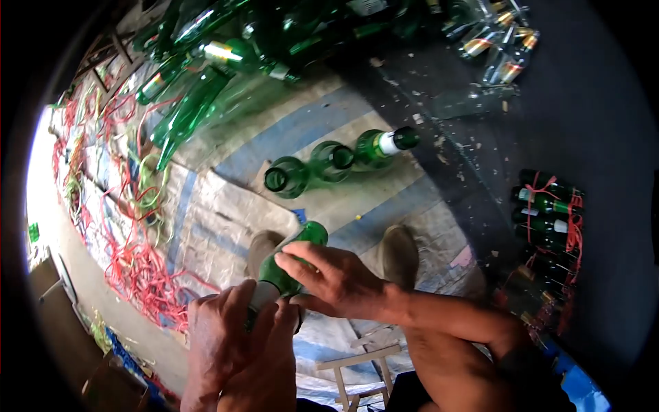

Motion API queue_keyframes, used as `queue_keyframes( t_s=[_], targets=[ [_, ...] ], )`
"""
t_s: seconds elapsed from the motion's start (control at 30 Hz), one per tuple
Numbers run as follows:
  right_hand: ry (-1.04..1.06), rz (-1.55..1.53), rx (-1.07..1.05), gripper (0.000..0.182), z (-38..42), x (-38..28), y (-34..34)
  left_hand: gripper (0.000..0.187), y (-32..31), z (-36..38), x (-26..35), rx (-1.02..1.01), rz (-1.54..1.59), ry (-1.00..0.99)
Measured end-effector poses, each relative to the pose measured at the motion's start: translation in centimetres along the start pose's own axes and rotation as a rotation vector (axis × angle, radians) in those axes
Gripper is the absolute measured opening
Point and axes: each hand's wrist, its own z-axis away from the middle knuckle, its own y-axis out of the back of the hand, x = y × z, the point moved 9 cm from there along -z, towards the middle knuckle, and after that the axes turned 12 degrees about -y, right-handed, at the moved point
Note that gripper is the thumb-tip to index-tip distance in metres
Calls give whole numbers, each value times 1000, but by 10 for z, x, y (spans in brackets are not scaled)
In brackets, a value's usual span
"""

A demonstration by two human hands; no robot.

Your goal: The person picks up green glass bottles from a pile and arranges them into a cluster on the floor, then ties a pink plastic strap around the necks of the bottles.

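A green glass bottle lies slanted across both my hands, its base pointing away from me and up to the right. My left hand is closed around the neck end, where a pale label or foil shows. Over the bottle's body rests my right hand, its fingers on the upper side and its thumb low near the neck. The bottle's mouth is hidden behind my left hand. Beyond it, three green bottles stand on the sheet: a left one, a middle one and a white-necked one.
Several green bottles are piled at the back. Clear bottles lie at the back right. Red-tied bottle bundles sit on the right. Tangled red string covers the left floor. A wooden stool stands below; shoes are ahead.
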Motion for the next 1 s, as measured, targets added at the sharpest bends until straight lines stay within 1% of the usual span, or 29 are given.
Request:
queue_keyframes(
  t_s=[0.07, 0.17, 0.2, 0.23, 0.3, 0.33, 0.43, 0.47, 0.5, 0.53, 0.63, 0.67, 0.7, 0.73, 0.8, 0.87, 1.0],
  targets=[
    [-19, 88, 42, 71, 2, 6, 1, 22, -6, -16, 19, -71, 4, -51],
    [-86, 134, 0, 71, 11, 18, 13, 21, -20, -37, 50, 11, -81, -327],
    [-83, 133, 27, 70, 13, 22, 16, 21, -24, -40, 61, 61, -130, -449],
    [-89, 129, 50, 67, 14, 24, 22, 20, -27, -44, 70, 29, -196, -451],
    [-149, 111, 68, 63, 18, 32, 32, 23, -31, -49, 77, 82, -217, -487],
    [-183, 100, 51, 56, 19, 34, 38, 26, -36, -52, 77, 104, -170, -478],
    [-122, 205, 159, 53, 26, 35, 55, 38, -48, -60, 79, 148, -27, -480],
    [-113, 154, 192, 49, 27, 37, 63, 42, -51, -63, 80, 153, 18, -498],
    [-128, 178, 211, 49, 29, 40, 67, 45, -52, -64, 80, 158, 64, -515],
    [-142, 205, 231, 50, 31, 44, 72, 52, -56, -65, 78, 106, 121, -507],
    [-187, 254, 260, 54, 37, 62, 88, 53, -69, -68, 61, 79, 290, -342],
    [-184, 275, 266, 57, 37, 64, 94, 50, -74, -68, 55, 45, 304, -323],
    [-181, 297, 272, 60, 36, 66, 100, 49, -80, -67, 50, 25, 302, -317],
    [-231, 290, 272, 64, 35, 72, 106, 47, -88, -66, 44, 6, 302, -311],
    [-219, 255, 346, 61, 35, 82, 118, 41, -101, -64, 36, -49, 306, -294],
    [-241, 201, 387, 57, 34, 93, 127, 39, -106, -63, 31, -66, 289, -324],
    [-222, 194, 399, 55, 28, 104, 131, 35, -110, -63, 26, -58, 288, -324]
  ],
)
